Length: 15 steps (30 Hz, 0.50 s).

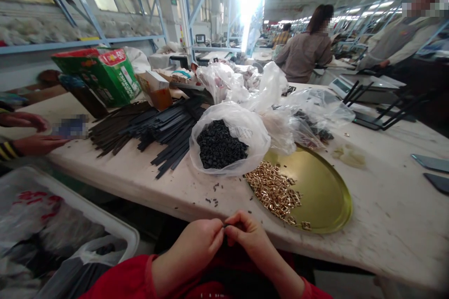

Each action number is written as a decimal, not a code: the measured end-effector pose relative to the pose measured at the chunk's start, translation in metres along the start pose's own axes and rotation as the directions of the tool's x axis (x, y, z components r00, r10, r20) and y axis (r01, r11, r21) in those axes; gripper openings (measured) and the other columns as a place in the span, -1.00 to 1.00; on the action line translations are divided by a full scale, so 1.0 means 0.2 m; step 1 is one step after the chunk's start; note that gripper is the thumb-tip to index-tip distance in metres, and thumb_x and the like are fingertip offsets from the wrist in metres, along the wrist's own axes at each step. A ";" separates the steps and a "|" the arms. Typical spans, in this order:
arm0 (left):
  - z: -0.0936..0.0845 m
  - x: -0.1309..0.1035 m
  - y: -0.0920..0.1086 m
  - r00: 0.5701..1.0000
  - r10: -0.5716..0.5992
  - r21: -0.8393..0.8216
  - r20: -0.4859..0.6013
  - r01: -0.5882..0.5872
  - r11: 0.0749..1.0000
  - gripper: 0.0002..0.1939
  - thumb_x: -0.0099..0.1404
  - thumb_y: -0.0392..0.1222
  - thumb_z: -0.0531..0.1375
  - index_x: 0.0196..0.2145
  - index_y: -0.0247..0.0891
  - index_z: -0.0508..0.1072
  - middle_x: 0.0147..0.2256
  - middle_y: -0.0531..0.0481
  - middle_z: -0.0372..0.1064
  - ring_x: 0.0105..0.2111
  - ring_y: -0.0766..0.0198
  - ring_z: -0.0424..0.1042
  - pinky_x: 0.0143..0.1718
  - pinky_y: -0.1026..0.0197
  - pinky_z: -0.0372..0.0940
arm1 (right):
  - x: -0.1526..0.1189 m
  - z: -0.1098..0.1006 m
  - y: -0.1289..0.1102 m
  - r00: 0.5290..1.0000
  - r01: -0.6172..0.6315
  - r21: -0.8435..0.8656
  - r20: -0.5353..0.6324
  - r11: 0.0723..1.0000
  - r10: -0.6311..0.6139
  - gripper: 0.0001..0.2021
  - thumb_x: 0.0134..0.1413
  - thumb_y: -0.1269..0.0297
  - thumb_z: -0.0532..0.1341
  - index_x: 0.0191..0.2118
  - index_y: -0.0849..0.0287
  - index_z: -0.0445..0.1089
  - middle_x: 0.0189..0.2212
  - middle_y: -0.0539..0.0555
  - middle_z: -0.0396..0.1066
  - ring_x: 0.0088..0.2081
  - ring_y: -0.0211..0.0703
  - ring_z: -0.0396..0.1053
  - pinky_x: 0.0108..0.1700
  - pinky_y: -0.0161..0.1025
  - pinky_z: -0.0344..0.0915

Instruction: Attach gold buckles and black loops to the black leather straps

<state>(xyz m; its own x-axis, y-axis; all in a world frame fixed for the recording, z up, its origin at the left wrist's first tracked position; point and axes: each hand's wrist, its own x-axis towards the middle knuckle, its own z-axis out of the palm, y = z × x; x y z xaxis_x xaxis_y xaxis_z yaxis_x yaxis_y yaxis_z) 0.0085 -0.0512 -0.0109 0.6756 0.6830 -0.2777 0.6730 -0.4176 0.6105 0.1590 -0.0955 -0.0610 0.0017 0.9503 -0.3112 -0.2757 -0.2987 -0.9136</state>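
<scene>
Just off the table's front edge, my left hand (200,242) and my right hand (249,234) meet fingertip to fingertip, both closed. A small dark piece (225,225) shows between their fingers, mostly hidden, and its kind is unclear. Beyond them an open clear plastic bag (253,145) holds many small black pieces (221,145). A round gold tray (321,187) stands to the right of the bag, with a heap of gold metal buckles (275,191) on its left side. Loose black bits (214,200) lie on the table before the bag.
Dark flat strips (171,126) are piled left of the bag. Behind stand a green-red box (105,74) and more plastic bags (242,79). Another person's hands (31,133) are at far left. A white bin (115,224) sits lower left; phones (433,162) lie right.
</scene>
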 end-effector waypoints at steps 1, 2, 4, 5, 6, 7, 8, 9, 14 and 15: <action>0.01 0.00 0.00 1.000 -0.010 -0.024 0.014 0.011 1.000 -0.69 0.30 -0.17 -0.07 -0.44 -0.24 0.41 -0.46 -0.01 0.43 -0.45 0.24 0.38 -0.46 0.29 0.06 | -0.01 -0.01 0.01 1.000 -0.018 0.005 0.006 1.000 0.018 -0.74 -0.27 0.14 0.35 -0.49 0.18 0.33 -0.74 -0.12 0.31 -0.64 -0.33 0.23 -0.51 -0.35 0.15; 0.01 0.01 0.01 1.000 -0.019 -0.052 0.024 0.020 0.998 -0.69 0.29 -0.18 -0.07 -0.45 -0.24 0.42 -0.46 0.00 0.43 -0.45 0.25 0.38 -0.47 0.30 0.06 | -0.02 -0.02 0.01 0.999 -0.033 0.014 0.016 0.999 0.033 -0.72 -0.28 0.12 0.35 -0.48 0.19 0.34 -0.73 -0.12 0.32 -0.63 -0.33 0.24 -0.51 -0.35 0.16; 0.00 0.01 0.02 0.999 -0.028 -0.101 0.036 0.031 0.994 -0.69 0.29 -0.19 -0.07 -0.45 -0.25 0.42 -0.47 0.02 0.43 -0.46 0.29 0.36 -0.47 0.32 0.06 | -0.03 -0.04 0.01 0.998 -0.045 0.027 0.036 0.999 0.044 -0.70 -0.28 0.11 0.34 -0.43 0.20 0.36 -0.70 -0.09 0.34 -0.61 -0.32 0.26 -0.48 -0.34 0.19; 0.00 0.01 0.03 0.999 -0.032 -0.112 0.035 0.036 0.993 -0.69 0.28 -0.19 -0.07 -0.45 -0.25 0.43 -0.47 0.03 0.43 -0.47 0.30 0.36 -0.48 0.32 0.06 | -0.04 -0.04 0.01 0.998 -0.044 0.027 0.044 0.999 0.042 -0.69 -0.27 0.10 0.34 -0.41 0.20 0.37 -0.68 -0.08 0.35 -0.59 -0.31 0.27 -0.46 -0.33 0.20; 0.00 0.01 0.04 0.999 -0.035 -0.115 0.037 0.039 0.993 -0.69 0.28 -0.19 -0.06 -0.45 -0.26 0.43 -0.47 0.03 0.43 -0.47 0.30 0.35 -0.48 0.33 0.06 | -0.04 -0.04 0.01 0.998 -0.038 0.019 0.046 0.999 0.037 -0.69 -0.25 0.10 0.33 -0.40 0.21 0.37 -0.67 -0.08 0.35 -0.58 -0.31 0.27 -0.45 -0.33 0.20; 0.00 0.01 0.04 0.999 -0.040 -0.112 0.034 0.043 0.993 -0.68 0.28 -0.19 -0.06 -0.45 -0.26 0.44 -0.47 0.03 0.43 -0.48 0.31 0.34 -0.48 0.33 0.06 | -0.05 -0.04 0.02 0.999 -0.029 0.004 0.040 1.000 0.029 -0.70 -0.24 0.09 0.32 -0.40 0.20 0.36 -0.66 -0.08 0.34 -0.58 -0.31 0.27 -0.45 -0.33 0.20; 0.01 0.00 0.04 0.998 -0.047 -0.105 0.028 0.050 0.993 -0.68 0.28 -0.20 -0.07 -0.45 -0.27 0.44 -0.47 0.02 0.42 -0.48 0.31 0.34 -0.49 0.32 0.05 | -0.05 -0.04 0.02 0.999 -0.021 -0.018 0.026 1.000 0.022 -0.70 -0.23 0.08 0.31 -0.42 0.20 0.35 -0.67 -0.08 0.32 -0.59 -0.31 0.25 -0.46 -0.33 0.19; 0.02 0.00 0.04 0.998 -0.056 -0.098 0.019 0.058 0.994 -0.68 0.28 -0.21 -0.06 -0.46 -0.27 0.44 -0.48 0.02 0.42 -0.49 0.31 0.33 -0.49 0.32 0.05 | -0.05 -0.04 0.03 1.000 -0.011 -0.045 0.007 0.999 0.012 -0.71 -0.22 0.07 0.30 -0.43 0.19 0.34 -0.68 -0.09 0.29 -0.59 -0.31 0.24 -0.48 -0.33 0.18; 0.11 -0.02 0.00 0.993 -0.115 -0.173 0.006 0.114 0.978 -0.68 0.29 -0.18 -0.05 -0.46 -0.28 0.44 -0.50 0.00 0.39 -0.49 0.29 0.31 -0.51 0.30 0.07 | -0.06 -0.02 0.11 0.994 0.109 -0.227 -0.001 0.968 -0.112 -0.74 -0.13 0.05 0.25 -0.43 0.16 0.35 -0.62 -0.07 0.28 -0.55 -0.26 0.24 -0.47 -0.30 0.20; 0.12 -0.03 -0.01 0.993 -0.117 -0.233 0.031 0.121 0.965 -0.68 0.30 -0.16 -0.04 -0.44 -0.28 0.44 -0.48 0.00 0.39 -0.48 0.27 0.32 -0.50 0.29 0.10 | -0.07 -0.02 0.12 0.991 0.129 -0.272 -0.004 0.954 -0.135 -0.74 -0.10 0.04 0.23 -0.43 0.14 0.37 -0.60 -0.05 0.30 -0.53 -0.24 0.26 -0.46 -0.29 0.22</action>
<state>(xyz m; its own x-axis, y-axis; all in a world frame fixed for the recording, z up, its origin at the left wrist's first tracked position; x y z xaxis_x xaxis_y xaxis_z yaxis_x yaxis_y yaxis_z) 0.0106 -0.0677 -0.0280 0.6014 0.7081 -0.3700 0.6611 -0.1811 0.7281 0.1568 -0.1165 -0.0799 0.0430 0.9816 -0.1862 -0.0009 -0.1863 -0.9825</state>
